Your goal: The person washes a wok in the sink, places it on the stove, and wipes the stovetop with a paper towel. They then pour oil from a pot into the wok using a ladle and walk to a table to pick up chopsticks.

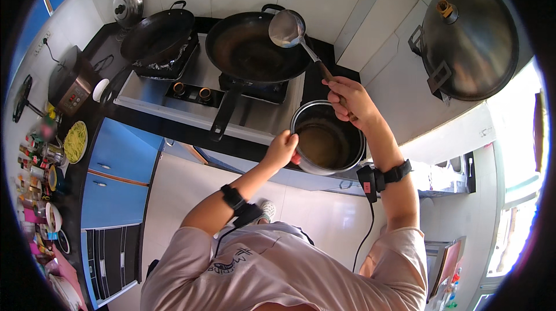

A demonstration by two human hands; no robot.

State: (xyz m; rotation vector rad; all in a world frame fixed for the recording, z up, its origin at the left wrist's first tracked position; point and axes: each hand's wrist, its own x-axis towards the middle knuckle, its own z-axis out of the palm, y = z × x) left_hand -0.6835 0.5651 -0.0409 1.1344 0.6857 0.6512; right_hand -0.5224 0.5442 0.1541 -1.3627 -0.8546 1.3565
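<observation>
My right hand point(351, 99) grips the wooden handle of a metal ladle point(287, 28). The ladle's round bowl is over the right rim of a dark wok point(252, 50) on the gas stove. With its fingers at the left rim, my left hand point(281, 149) holds a deep metal pot point(326, 143). The pot has some yellowish liquid at its bottom and lies below the ladle's handle. A second dark wok point(158, 35) rests on the left burner.
A rice cooker point(71, 83), a bowl of pale green shreds point(76, 142) and several bottles stand along the left counter. A metal lid point(128, 4) leans at the back wall. A large domed lid point(471, 46) hangs at the right. The stove knobs point(191, 90) face me.
</observation>
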